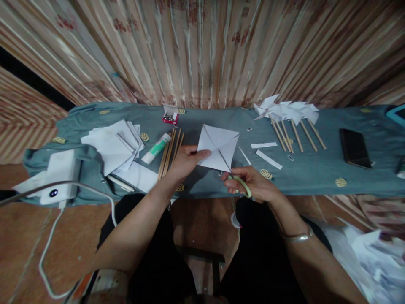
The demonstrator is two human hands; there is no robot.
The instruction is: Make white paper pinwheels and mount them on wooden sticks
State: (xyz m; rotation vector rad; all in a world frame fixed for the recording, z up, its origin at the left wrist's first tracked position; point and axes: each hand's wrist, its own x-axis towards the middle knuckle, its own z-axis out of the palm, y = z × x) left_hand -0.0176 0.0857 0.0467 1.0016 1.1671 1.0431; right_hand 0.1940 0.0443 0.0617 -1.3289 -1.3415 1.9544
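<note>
My left hand grips a white paper square by its left edge, thumb on top. Diagonal lines run from the square's corners toward its middle, and some look like slits. In my right hand are scissors with light green handles, fingers through the loops. Their blades lie at the square's lower right corner, along the diagonal; how far they are apart I cannot make out. Just right of the square lie a thin paper sliver and paper strips. Several wooden sticks rest beside my left hand.
Paper pinwheels on sticks lie at the back right, near a black phone. Leftward are a glue stick, a red box of pins, stacked paper, a pen and a white power bank with a cable.
</note>
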